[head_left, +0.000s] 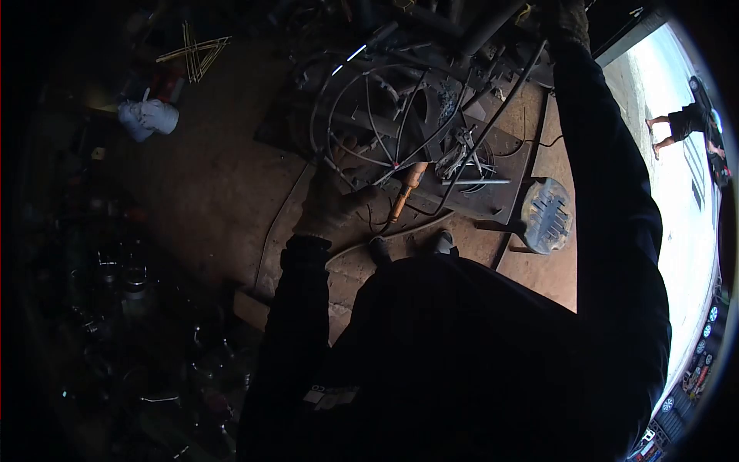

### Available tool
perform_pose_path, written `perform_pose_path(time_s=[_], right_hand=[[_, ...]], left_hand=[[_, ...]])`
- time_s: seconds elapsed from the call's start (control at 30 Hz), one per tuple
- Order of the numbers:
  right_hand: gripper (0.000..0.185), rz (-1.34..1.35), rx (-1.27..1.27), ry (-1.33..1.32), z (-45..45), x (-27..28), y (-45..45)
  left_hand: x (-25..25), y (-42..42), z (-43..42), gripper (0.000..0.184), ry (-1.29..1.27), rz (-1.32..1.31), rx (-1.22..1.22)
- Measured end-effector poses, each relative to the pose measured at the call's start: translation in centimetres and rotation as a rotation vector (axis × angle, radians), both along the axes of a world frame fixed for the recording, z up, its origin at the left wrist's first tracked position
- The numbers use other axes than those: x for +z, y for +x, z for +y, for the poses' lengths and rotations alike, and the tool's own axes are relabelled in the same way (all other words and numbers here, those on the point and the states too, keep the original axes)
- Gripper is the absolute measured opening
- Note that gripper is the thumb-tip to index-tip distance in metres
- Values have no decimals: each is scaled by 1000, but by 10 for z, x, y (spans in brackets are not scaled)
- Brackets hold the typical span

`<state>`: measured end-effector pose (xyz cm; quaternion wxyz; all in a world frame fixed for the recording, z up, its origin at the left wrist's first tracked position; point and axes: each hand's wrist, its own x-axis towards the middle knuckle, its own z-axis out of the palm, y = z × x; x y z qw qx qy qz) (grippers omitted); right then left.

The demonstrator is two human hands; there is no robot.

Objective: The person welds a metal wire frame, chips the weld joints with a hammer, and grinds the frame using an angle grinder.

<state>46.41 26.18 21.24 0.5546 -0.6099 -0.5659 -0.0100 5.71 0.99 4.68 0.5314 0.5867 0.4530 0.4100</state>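
My left hand (329, 204), in a work glove, is at the near left rim of a round metal frame (371, 115) made of bent rods with curved spokes. Its fingers reach past the rim, and the thumb points right. Close to that thumb lies an electrode holder with an orange-brown handle (410, 189). My right arm stretches up to the top edge, where my gloved right hand (567, 25) is dark and partly cut off. Its fingers cannot be made out. A long dark rod or cable (496, 123) runs down from near it, past the frame.
A stool with a worn round seat (546, 215) stands right of the dark metal plate (504, 158), which carries metal scraps (466, 158). A white object (148, 117) and thin rods (196, 52) lie upper left. Outside on the right, a person (685, 123) is in bright light.
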Motion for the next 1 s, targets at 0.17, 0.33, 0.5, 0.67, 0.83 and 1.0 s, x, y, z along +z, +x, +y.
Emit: perform_pose_path(time_s=[0.17, 0.33, 0.5, 0.67, 0.83, 1.0], right_hand=[[50, 113, 2, -104, -4, -27, -7], [51, 261, 105, -109, -34, -11, -26], [53, 241, 119, -163, -34, -17, -15], [55, 240, 170, -213, -39, -18, -8], [57, 321, 261, -273, -46, -30, 3], [52, 686, 449, -73, -57, -79, 25]], left_hand=[[8, 12, -11, 121, 10, 6, 89], [19, 19, -15, 112, 0, 14, 126], [-10, 23, -25, 70, 149, 70, 313], [-6, 25, -26, 40, 79, 153, 434], [-16, 13, -24, 26, 80, 297, 482], [-1, 19, -27, 24, 135, 106, 450]])
